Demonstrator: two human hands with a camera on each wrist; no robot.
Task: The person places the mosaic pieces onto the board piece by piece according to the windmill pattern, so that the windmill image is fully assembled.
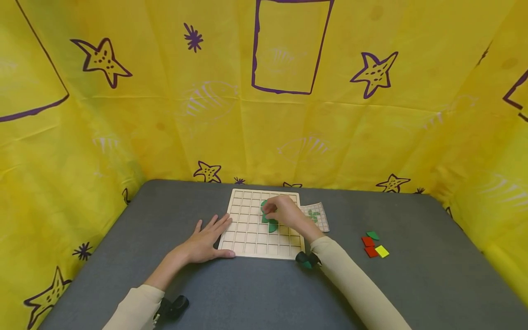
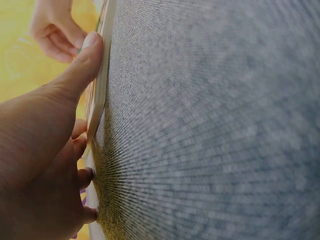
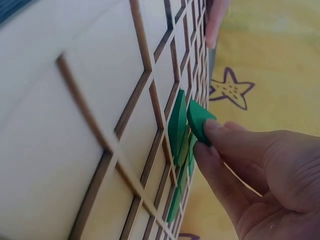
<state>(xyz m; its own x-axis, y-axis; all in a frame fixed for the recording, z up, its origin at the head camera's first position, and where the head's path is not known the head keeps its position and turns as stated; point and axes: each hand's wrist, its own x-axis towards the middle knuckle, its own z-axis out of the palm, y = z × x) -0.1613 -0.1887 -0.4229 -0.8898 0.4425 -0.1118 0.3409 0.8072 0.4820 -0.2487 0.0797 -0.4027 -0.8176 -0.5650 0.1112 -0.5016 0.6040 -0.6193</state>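
Board (image 1: 247, 238) sits by the table (image 1: 231, 293)'s far edge, about mid-width. Left hand (image 1: 202, 245) has fingers apart at the board's left edge, thumb at its near-left corner, probably to stop it sliding. Right hand (image 1: 284, 211) has thumb and fingertips clamped on a green tile (image 3: 200, 120), held just off the board, beside the laid green tiles (image 3: 177, 130); the edge pinch likely leaves its tip free for seating. Printed card (image 1: 323, 223) is by the board's right edge, presumably for easy glancing. Two red tiles (image 1: 368, 241) and a yellow tile (image 1: 382, 251) lie toward the table's right edge.
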